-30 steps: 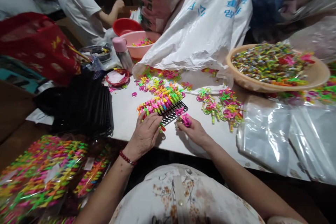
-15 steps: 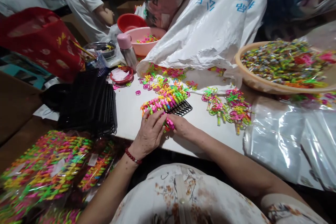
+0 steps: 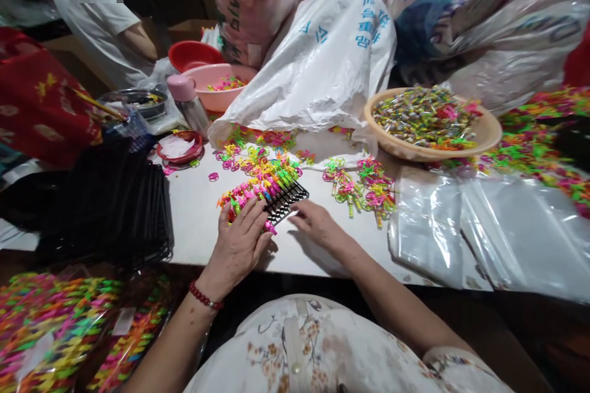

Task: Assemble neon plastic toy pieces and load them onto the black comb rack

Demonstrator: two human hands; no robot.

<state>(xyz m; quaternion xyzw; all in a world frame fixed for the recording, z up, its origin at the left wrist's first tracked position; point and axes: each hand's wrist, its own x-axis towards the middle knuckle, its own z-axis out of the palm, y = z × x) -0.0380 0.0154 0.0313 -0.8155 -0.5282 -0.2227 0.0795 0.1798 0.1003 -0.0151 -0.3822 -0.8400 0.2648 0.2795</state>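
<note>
A black rack lies tilted on the white table, its grid bare along the right side. Rows of small bright plastic toys in pink, yellow, green and orange fill its left part. My left hand rests over the front of these rows, fingers stretched out, with a pink toy showing by the fingertips. Beside the rack's right edge is my right hand, its fingers loosely bent and apart, with nothing visible in them. More loose toys lie in clusters to the right.
A stack of black racks stands left. Behind, a white sack spills toys onto the table. An orange basin of small wrapped pieces and clear plastic bags are at right. Bagged toys lie lower left. A person is at back left.
My right hand has come away from the pink toy at the rack's front and moved to the rack's right side. My left hand stays on the toys. The view has turned right.
</note>
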